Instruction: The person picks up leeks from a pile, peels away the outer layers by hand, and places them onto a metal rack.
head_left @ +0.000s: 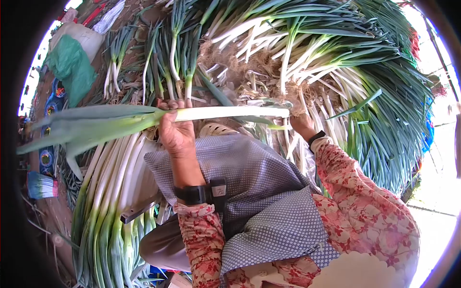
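A large green onion (225, 113) lies level across my view, its white stalk to the right and its green leaves, slightly blurred, to the left. My left hand (176, 127) is closed around it where white turns to green. At the root end, my right hand (302, 126) has its fingers closed at the brown roots, partly hidden behind them. Below my left hand lies a row of cleaned green onions (113, 187) with bright white stalks. Beyond both hands are loose peeled skins and roots (249, 79) on the ground.
A big heap of green onions (374, 120) curves around the right and far side. Smaller bunches (115, 62) lie at far left, near a green plastic bag (72, 67). A patterned apron (269, 192) covers my lap, and a light clog (217, 129) shows beyond it.
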A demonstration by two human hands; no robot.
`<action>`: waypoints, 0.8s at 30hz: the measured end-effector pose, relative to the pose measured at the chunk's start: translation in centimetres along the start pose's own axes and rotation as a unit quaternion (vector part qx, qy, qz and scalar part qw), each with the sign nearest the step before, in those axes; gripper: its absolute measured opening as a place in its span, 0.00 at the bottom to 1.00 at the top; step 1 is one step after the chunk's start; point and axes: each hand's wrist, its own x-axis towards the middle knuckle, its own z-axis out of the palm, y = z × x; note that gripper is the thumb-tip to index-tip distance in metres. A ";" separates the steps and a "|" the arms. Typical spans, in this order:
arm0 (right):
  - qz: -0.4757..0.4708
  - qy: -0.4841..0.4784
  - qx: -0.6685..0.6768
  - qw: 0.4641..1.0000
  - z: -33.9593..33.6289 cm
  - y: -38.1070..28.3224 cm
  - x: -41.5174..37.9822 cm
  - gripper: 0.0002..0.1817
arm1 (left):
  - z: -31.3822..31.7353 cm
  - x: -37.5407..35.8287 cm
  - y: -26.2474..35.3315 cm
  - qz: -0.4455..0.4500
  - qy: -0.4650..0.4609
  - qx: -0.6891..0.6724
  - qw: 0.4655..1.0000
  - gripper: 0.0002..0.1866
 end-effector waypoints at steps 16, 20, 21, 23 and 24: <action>-0.209 0.121 0.111 0.964 -12.7 -1.8 -0.8 0.11 | 0.8 0.4 1.6 0.039 0.024 0.008 0.999 0.09; -0.414 0.133 0.088 0.896 -12.8 -7.7 -1.9 0.13 | 0.4 0.5 1.7 0.036 0.011 -0.009 0.999 0.09; -0.416 0.107 0.086 0.899 -12.3 -7.8 -1.5 0.13 | 0.7 0.3 1.8 0.038 0.017 -0.004 0.999 0.09; -0.418 0.055 0.084 0.903 -11.3 -8.2 -0.7 0.12 | 1.3 -0.2 1.7 0.041 0.030 0.008 0.999 0.09; -0.434 0.035 0.098 0.895 -11.2 -8.1 -0.3 0.12 | 1.3 -0.1 1.9 0.037 0.025 -0.005 0.999 0.09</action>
